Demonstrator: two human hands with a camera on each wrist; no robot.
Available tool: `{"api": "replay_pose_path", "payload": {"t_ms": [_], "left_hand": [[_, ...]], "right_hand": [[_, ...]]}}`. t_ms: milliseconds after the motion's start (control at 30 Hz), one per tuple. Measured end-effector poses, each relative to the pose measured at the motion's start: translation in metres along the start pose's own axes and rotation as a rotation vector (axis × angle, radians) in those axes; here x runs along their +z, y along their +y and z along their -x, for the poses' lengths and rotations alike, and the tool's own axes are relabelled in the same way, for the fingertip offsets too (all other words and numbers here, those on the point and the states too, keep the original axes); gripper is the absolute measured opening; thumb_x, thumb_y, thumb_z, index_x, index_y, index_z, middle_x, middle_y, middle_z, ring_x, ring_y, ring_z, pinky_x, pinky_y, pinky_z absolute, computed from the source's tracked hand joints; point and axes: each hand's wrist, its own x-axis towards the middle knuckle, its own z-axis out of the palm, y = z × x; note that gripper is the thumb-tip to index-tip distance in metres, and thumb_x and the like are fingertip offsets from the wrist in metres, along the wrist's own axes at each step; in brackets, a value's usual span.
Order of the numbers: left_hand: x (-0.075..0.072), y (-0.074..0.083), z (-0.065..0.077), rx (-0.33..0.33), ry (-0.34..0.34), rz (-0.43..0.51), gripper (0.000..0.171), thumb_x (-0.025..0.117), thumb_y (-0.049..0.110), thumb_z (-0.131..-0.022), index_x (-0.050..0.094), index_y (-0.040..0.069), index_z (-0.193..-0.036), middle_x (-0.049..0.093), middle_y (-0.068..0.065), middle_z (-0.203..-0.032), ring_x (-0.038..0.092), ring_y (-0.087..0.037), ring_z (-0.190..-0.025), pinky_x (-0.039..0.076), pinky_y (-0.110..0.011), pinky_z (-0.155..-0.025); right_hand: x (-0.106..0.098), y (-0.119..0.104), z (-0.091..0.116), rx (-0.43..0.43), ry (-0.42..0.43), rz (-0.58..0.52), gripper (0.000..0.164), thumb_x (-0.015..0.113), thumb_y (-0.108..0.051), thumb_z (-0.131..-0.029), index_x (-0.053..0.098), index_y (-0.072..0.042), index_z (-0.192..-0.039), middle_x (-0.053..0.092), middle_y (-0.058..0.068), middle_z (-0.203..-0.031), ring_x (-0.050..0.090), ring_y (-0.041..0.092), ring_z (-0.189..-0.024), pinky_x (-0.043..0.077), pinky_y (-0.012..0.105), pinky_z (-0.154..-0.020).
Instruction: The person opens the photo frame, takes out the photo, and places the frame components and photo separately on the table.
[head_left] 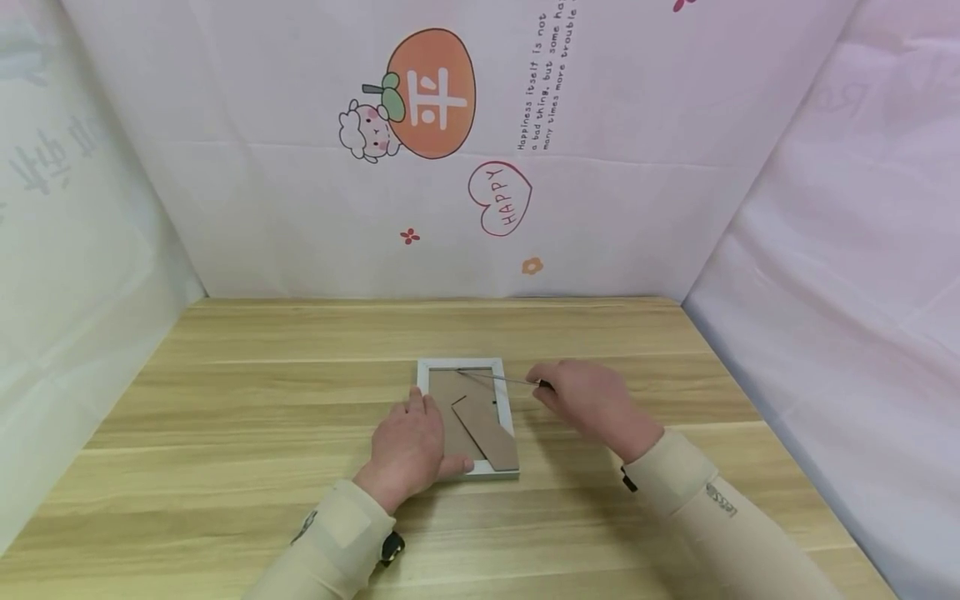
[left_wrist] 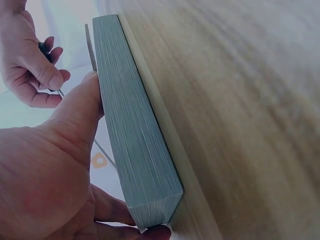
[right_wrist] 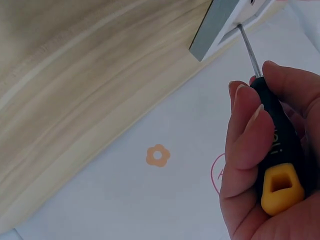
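Two sleeves (head_left: 322, 542) come up from the bottom edge, and we see a dark strap (head_left: 392, 547) at the left cuff. Just beyond, the left hand (head_left: 408, 446) grips the frame (head_left: 504, 408) by its lower left corner, thumb over the bottom rail. The frame lies face down at lower centre, its brown backing (head_left: 444, 390) and stand (head_left: 487, 433) upward. Right of it, apart from the left hand, the right hand (head_left: 588, 400) has its fingers wrapped round a screwdriver (right_wrist: 282, 140); we find its tip at the far inner edge. Behind, the table (head_left: 225, 467) meets a printed cloth (head_left: 262, 217), with an orange fruit (head_left: 431, 92) at upper centre.
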Motion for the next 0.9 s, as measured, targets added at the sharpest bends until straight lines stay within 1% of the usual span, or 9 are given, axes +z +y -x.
{"api": "replay_pose_path", "payload": {"t_ms": [100,233,300,433,500,667,767,900], "left_hand": [[0.000,0.000,0.001,0.002,0.008,-0.002,0.113,0.063,0.076,-0.073,0.042,-0.014,-0.139,0.036,-0.034,-0.148,0.049,-0.042,-0.121,0.056,-0.044,-0.078],[-0.001,0.000,0.001,0.005,0.007,-0.010,0.112,0.062,0.076,-0.073,0.042,-0.013,-0.139,0.037,-0.033,-0.148,0.049,-0.042,-0.121,0.056,-0.044,-0.078],[-0.001,0.000,0.000,0.005,0.004,-0.014,0.112,0.062,0.076,-0.073,0.042,-0.013,-0.139,0.037,-0.033,-0.148,0.049,-0.042,-0.121,0.056,-0.044,-0.077],[-0.002,0.000,0.000,0.008,0.007,-0.016,0.112,0.062,0.076,-0.073,0.042,-0.013,-0.138,0.037,-0.033,-0.147,0.050,-0.042,-0.119,0.056,-0.043,-0.076],[-0.002,0.000,0.000,0.008,0.008,-0.021,0.112,0.062,0.077,-0.073,0.042,-0.013,-0.138,0.038,-0.033,-0.147,0.050,-0.041,-0.119,0.056,-0.043,-0.076],[-0.001,0.000,-0.001,0.009,0.003,-0.019,0.113,0.061,0.077,-0.074,0.041,-0.013,-0.139,0.036,-0.033,-0.148,0.048,-0.042,-0.121,0.056,-0.045,-0.079],[-0.002,0.000,-0.001,0.006,-0.002,-0.012,0.113,0.061,0.077,-0.074,0.040,-0.013,-0.140,0.035,-0.033,-0.149,0.047,-0.042,-0.123,0.056,-0.046,-0.080],[-0.002,0.000,-0.001,-0.004,-0.011,-0.014,0.113,0.061,0.077,-0.074,0.040,-0.012,-0.141,0.035,-0.032,-0.150,0.047,-0.042,-0.123,0.055,-0.046,-0.079]], "right_hand": [[-0.003,0.002,-0.004,-0.002,0.007,0.011,0.018,0.063,-0.028,-0.091,0.072,-0.029,-0.107,0.072,-0.010,-0.089,0.059,0.005,-0.070,0.042,0.029,-0.046],[-0.009,0.005,-0.009,0.011,-0.032,0.014,0.018,0.063,-0.030,-0.092,0.073,-0.030,-0.107,0.072,-0.011,-0.090,0.057,0.003,-0.070,0.042,0.029,-0.048],[-0.012,0.006,-0.012,0.013,-0.061,0.015,0.019,0.063,-0.031,-0.092,0.073,-0.030,-0.108,0.072,-0.011,-0.096,0.058,0.004,-0.072,0.045,0.030,-0.052],[-0.018,0.009,-0.018,0.003,-0.097,0.033,0.019,0.064,-0.031,-0.092,0.073,-0.029,-0.109,0.072,-0.010,-0.100,0.061,0.005,-0.077,0.050,0.032,-0.058],[-0.022,0.010,-0.022,0.014,-0.127,0.035,0.020,0.064,-0.033,-0.092,0.073,-0.030,-0.110,0.072,-0.011,-0.103,0.062,0.006,-0.082,0.050,0.034,-0.061],[-0.033,0.013,-0.032,0.047,-0.234,0.011,0.023,0.063,-0.035,-0.093,0.072,-0.031,-0.114,0.070,-0.010,-0.110,0.063,0.010,-0.092,0.052,0.038,-0.068],[-0.038,0.015,-0.039,0.032,-0.279,-0.004,0.024,0.062,-0.035,-0.093,0.072,-0.028,-0.115,0.070,-0.009,-0.111,0.063,0.012,-0.096,0.053,0.040,-0.076],[-0.042,0.019,-0.048,-0.007,-0.313,-0.028,0.023,0.061,-0.033,-0.094,0.072,-0.026,-0.113,0.070,-0.009,-0.110,0.062,0.011,-0.095,0.052,0.041,-0.082]]}}
